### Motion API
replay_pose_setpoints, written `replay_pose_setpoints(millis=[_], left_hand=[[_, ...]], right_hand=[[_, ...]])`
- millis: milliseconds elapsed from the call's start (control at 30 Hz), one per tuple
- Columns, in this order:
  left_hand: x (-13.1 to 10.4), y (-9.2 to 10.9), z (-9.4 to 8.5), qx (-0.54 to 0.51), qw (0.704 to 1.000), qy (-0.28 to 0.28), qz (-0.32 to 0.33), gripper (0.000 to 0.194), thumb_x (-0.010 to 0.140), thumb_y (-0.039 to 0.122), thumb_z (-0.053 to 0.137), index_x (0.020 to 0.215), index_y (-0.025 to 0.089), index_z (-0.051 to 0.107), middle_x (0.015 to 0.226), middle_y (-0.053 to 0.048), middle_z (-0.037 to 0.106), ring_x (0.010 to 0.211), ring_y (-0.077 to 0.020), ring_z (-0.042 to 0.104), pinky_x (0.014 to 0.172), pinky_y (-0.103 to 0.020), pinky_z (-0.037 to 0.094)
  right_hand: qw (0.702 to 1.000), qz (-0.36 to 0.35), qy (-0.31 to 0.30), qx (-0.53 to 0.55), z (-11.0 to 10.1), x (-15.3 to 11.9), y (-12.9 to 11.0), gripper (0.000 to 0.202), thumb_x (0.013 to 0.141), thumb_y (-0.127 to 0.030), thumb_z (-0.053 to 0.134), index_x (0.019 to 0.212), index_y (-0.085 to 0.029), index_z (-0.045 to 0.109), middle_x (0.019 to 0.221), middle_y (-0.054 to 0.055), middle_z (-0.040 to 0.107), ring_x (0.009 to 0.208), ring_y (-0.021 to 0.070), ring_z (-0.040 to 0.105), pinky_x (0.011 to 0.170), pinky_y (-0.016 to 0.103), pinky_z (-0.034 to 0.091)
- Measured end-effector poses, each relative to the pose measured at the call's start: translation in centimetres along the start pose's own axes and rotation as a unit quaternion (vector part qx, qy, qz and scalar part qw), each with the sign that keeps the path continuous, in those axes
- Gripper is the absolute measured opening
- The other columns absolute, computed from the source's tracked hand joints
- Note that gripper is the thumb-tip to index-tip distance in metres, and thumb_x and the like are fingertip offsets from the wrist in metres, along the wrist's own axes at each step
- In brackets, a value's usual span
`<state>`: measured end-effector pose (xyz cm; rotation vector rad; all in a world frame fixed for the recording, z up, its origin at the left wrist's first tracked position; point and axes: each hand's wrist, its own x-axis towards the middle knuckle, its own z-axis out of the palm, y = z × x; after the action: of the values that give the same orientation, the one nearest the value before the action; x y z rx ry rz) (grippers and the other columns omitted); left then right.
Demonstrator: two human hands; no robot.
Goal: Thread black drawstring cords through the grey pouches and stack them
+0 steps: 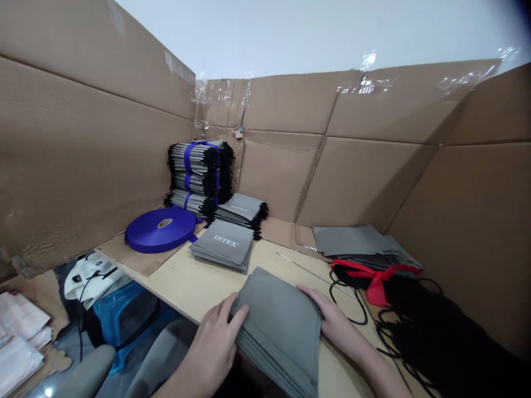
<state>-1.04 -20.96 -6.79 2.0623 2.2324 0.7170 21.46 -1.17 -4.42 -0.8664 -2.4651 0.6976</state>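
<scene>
A thick stack of grey fabric pieces (279,326) is held between my two hands at the table's front edge. My left hand (219,337) grips its left side, thumb on top and fingers against the edge. On the right side my right hand (326,312) is closed round the edge, its fingers partly hidden. Just beyond lies a smaller pile of grey pouches (226,241) printed INTEX. Behind that pile sits another stack of INTEX pouches (241,207) with black cords at its side.
Bundles tied with blue ribbon (193,179) stand at the back left, near a blue ribbon roll (160,229). More grey fabric (352,240) and black cords (440,331) with a red tie (376,284) lie right. Cardboard walls (282,166) surround the table (182,282); a blue stool (120,315) stands lower left.
</scene>
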Motion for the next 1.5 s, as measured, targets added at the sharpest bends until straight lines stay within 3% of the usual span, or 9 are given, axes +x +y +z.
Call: replay_pose_setpoints(millis=[367, 533, 667, 800, 933, 1067, 1233, 1400, 1500], left_hand=[[2.5, 0.8, -0.7, 0.083, 0.995, 0.035, 0.042, 0.06, 0.073, 0.004, 0.053, 0.123, 0.036, 0.053, 0.147, -0.007, 0.032, 0.131, -0.0463, 0.021, 0.094, -0.078, 0.006], [3.2, -0.6, 0.5, 0.042, 0.967, 0.006, 0.251, 0.055, 0.079, 0.018, 0.056, 0.132, 0.027, 0.044, 0.131, -0.014, 0.052, 0.122, -0.0387, 0.044, 0.098, -0.067, 0.028], [3.9, -1.9, -1.2, 0.02, 0.93, 0.145, 0.337, 0.049, 0.086, 0.013, 0.046, 0.133, 0.027, 0.044, 0.121, -0.013, 0.061, 0.117, -0.0331, 0.051, 0.093, -0.054, 0.044], [7.4, -6.1, -6.8, -0.001, 0.927, 0.242, 0.288, 0.047, 0.089, 0.016, 0.046, 0.131, 0.035, 0.044, 0.133, -0.003, 0.052, 0.128, -0.0274, 0.04, 0.103, -0.052, 0.034], [12.6, -12.0, -10.6, -0.069, 0.924, 0.274, 0.257, 0.028, 0.085, 0.027, 0.053, 0.111, 0.03, 0.064, 0.119, -0.002, 0.063, 0.119, -0.025, 0.051, 0.104, -0.047, 0.035], [15.3, -15.8, -10.5, -0.182, 0.924, 0.253, 0.223, 0.031, 0.088, 0.036, 0.048, 0.102, 0.02, 0.069, 0.108, -0.006, 0.069, 0.107, -0.0239, 0.06, 0.097, -0.044, 0.044], [17.0, -16.7, -10.1, -0.224, 0.922, 0.182, 0.258, 0.031, 0.087, 0.037, 0.05, 0.103, 0.02, 0.069, 0.108, -0.008, 0.069, 0.108, -0.0253, 0.06, 0.095, -0.042, 0.046], [17.9, -16.9, -11.2, -0.058, 0.928, 0.244, 0.277, 0.028, 0.088, 0.025, 0.049, 0.111, 0.024, 0.065, 0.109, -0.005, 0.068, 0.105, -0.0226, 0.061, 0.09, -0.039, 0.048], [17.3, -16.9, -11.0, 0.119, 0.916, 0.27, 0.273, 0.036, 0.086, 0.018, 0.048, 0.121, 0.024, 0.058, 0.115, -0.005, 0.066, 0.107, -0.0237, 0.06, 0.09, -0.04, 0.047]], right_hand=[[0.994, -0.092, 0.037, -0.046, 0.2, -0.3, -1.4, 0.047, 0.075, -0.01, 0.043, 0.118, -0.023, 0.055, 0.109, 0.009, 0.06, 0.104, 0.0241, 0.054, 0.089, 0.038, 0.043], [0.963, -0.218, 0.139, -0.076, 0.0, -1.6, -0.4, 0.045, 0.078, -0.014, 0.049, 0.118, -0.032, 0.06, 0.091, 0.007, 0.058, 0.085, 0.024, 0.057, 0.071, 0.036, 0.048], [0.926, -0.257, 0.257, -0.102, -1.3, -1.7, -1.3, 0.046, 0.08, -0.014, 0.049, 0.115, -0.039, 0.061, 0.09, 0.006, 0.052, 0.08, 0.0235, 0.055, 0.069, 0.038, 0.046], [0.936, -0.212, 0.281, -0.029, -2.5, 2.7, -5.1, 0.045, 0.086, -0.019, 0.046, 0.127, -0.036, 0.049, 0.112, 0.008, 0.051, 0.101, 0.0249, 0.052, 0.085, 0.041, 0.044], [0.968, -0.15, 0.177, 0.096, -1.8, 10.3, -8.0, 0.047, 0.088, -0.029, 0.045, 0.135, -0.03, 0.036, 0.119, 0.009, 0.047, 0.099, 0.0199, 0.053, 0.082, 0.034, 0.049], [0.97, -0.182, 0.122, 0.104, 0.6, 16.1, -8.3, 0.082, 0.077, -0.041, 0.061, 0.143, -0.028, 0.013, 0.134, 0.012, 0.032, 0.112, 0.0228, 0.046, 0.092, 0.039, 0.045], [0.96, -0.245, 0.066, 0.114, 2.5, 19.5, -7.9, 0.032, 0.088, -0.046, 0.046, 0.11, -0.03, 0.063, 0.134, 0.005, 0.041, 0.125, 0.025, 0.039, 0.104, 0.043, 0.031], [0.956, -0.237, 0.102, 0.14, 2.0, 22.0, -8.0, 0.023, 0.082, -0.035, 0.056, 0.1, -0.028, 0.069, 0.125, 0.005, 0.052, 0.117, 0.0247, 0.046, 0.102, 0.042, 0.032], [0.948, -0.113, 0.05, 0.294, 1.9, 23.2, -7.4, 0.033, 0.073, -0.024, 0.062, 0.106, -0.027, 0.065, 0.12, 0.004, 0.056, 0.11, 0.0229, 0.052, 0.095, 0.038, 0.04]])
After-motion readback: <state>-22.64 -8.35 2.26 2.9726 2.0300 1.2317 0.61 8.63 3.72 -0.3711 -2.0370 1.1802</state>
